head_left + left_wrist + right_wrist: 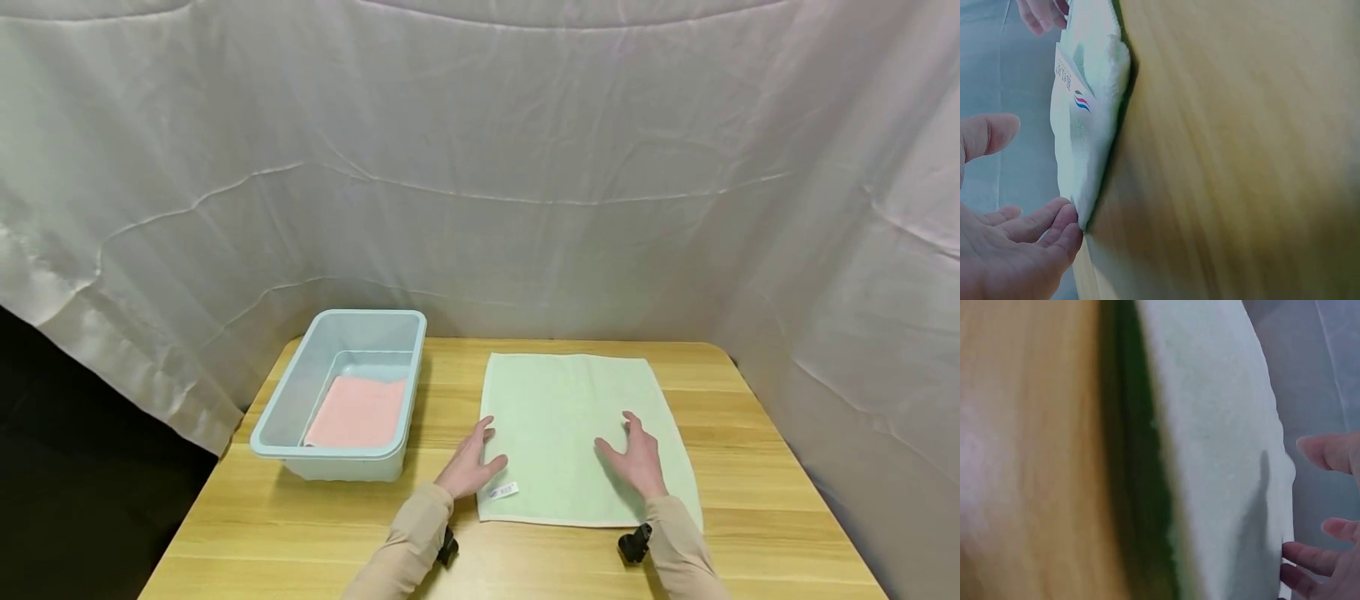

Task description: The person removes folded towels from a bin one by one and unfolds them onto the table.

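A pale green towel lies spread flat on the wooden table, its white tag near the front left corner. My left hand is at the towel's left edge, thumb and fingers apart. In the left wrist view, the fingertips meet or nearly meet the towel's edge, and the printed tag stands out from the cloth. Over the right half of the towel is my right hand, fingers spread and a shadow beneath. Neither hand grips anything.
A light blue plastic bin stands at the table's left side, with a folded pink towel on its bottom. Grey curtains hang behind and along the sides. Wooden tabletop extends to the right of the green towel.
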Demonstrator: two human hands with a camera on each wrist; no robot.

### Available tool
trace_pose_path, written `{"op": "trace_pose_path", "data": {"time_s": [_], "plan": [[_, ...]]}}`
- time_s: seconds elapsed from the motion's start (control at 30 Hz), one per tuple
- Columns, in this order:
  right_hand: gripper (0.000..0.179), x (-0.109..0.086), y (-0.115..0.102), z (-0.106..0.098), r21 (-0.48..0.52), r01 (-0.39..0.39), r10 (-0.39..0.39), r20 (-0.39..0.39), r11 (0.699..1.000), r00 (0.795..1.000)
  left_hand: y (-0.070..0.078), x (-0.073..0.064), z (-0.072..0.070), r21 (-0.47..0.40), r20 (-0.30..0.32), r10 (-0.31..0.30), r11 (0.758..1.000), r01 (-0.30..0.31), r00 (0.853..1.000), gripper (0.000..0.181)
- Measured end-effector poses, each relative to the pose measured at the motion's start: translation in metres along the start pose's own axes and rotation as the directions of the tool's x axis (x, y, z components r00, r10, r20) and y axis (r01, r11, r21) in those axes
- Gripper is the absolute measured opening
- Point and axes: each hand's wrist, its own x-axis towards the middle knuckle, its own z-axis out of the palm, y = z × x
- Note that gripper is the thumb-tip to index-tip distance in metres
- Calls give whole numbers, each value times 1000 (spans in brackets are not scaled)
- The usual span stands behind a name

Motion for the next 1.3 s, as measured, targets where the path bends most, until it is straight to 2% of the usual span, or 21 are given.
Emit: {"op": "trace_pose_path", "data": {"time_s": [0.13, 0.3, 0.63, 0.83, 1.1, 1.3], "plan": [[92, 4, 11, -3, 53, -49, 46, 62, 997, 997, 1, 3, 2, -7, 10, -18, 1000, 18, 1000, 74], [101, 7, 23, -12, 87, -88, 79, 99, 992, 992, 4, 11, 7, 1, 23, 8, 1000, -8, 1000, 73], [106, 15, 48, -34, 82, -115, 106, 102, 990, 989, 15, 28, 24, -1, 81, 25, 1000, -25, 996, 72], [107, 22, 58, -45, 72, -114, 106, 108, 991, 989, 22, 35, 31, 23, 93, 14, 1000, -16, 996, 74], [104, 33, 71, -55, 68, -109, 103, 91, 992, 990, 28, 41, 39, 26, 104, 28, 999, -30, 994, 74], [98, 23, 56, -51, 120, -96, 95, 11, 988, 995, 28, 36, 37, 14, 73, 37, 999, -38, 997, 71]]}}
